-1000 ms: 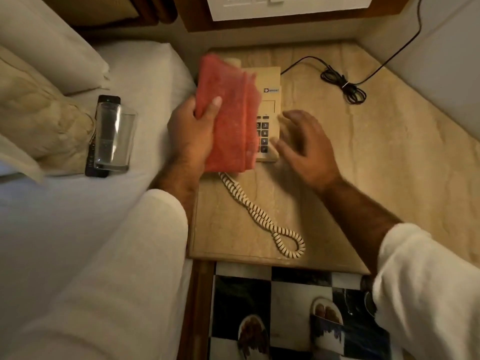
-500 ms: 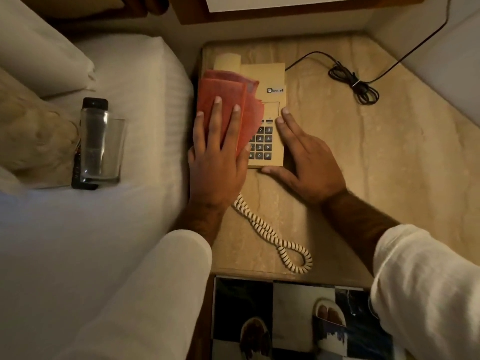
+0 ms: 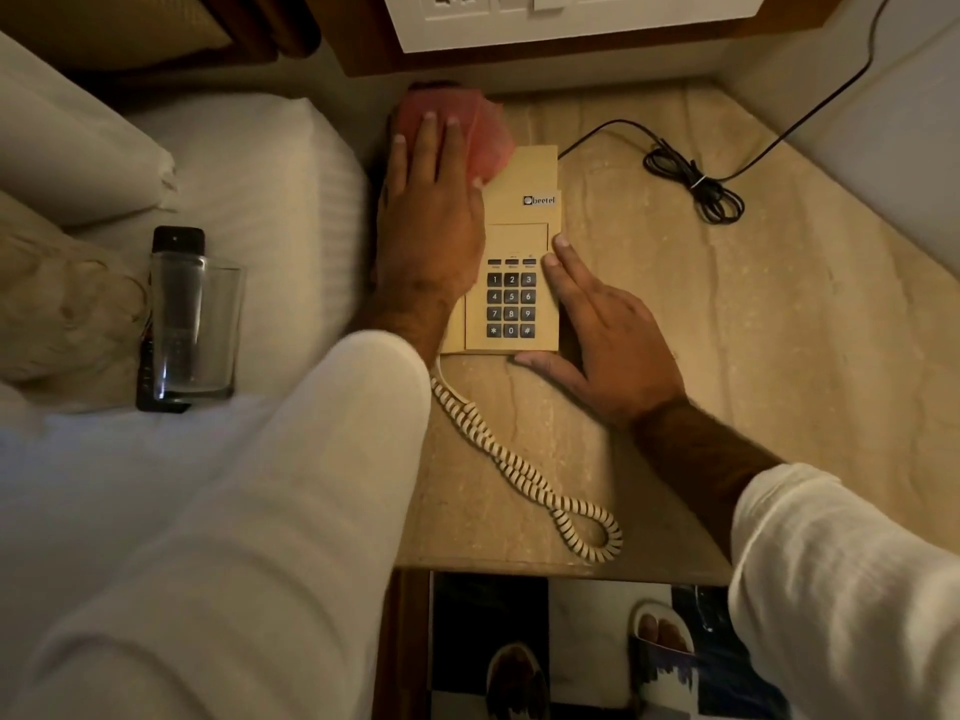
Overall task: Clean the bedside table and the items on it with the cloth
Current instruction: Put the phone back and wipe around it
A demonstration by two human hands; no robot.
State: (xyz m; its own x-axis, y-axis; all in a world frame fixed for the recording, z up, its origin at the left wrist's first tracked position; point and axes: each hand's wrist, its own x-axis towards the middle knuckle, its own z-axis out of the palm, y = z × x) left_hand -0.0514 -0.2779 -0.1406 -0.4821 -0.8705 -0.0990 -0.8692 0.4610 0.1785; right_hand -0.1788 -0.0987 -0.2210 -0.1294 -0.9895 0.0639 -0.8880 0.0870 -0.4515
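Note:
A beige telephone (image 3: pixel 519 241) with a dark keypad sits at the left side of the marble bedside table (image 3: pixel 727 356). My left hand (image 3: pixel 426 226) lies flat on the red cloth (image 3: pixel 483 137), pressing it over the far end of the handset, which is hidden beneath. My right hand (image 3: pixel 602 335) rests open against the phone's right and near edges, fingertips on the casing beside the keypad. A coiled cord (image 3: pixel 519 470) trails from the phone toward the table's front edge.
A black cable bundle (image 3: pixel 696 184) lies on the table at the back right. On the bed to the left a clear glass (image 3: pixel 195 324) stands over a black remote (image 3: pixel 176 241). A white socket panel (image 3: pixel 571 13) is on the wall behind.
My left hand has slid the cloth away from me along the handset to its far end, uncovering the keypad. My right hand stays against the phone's right side.

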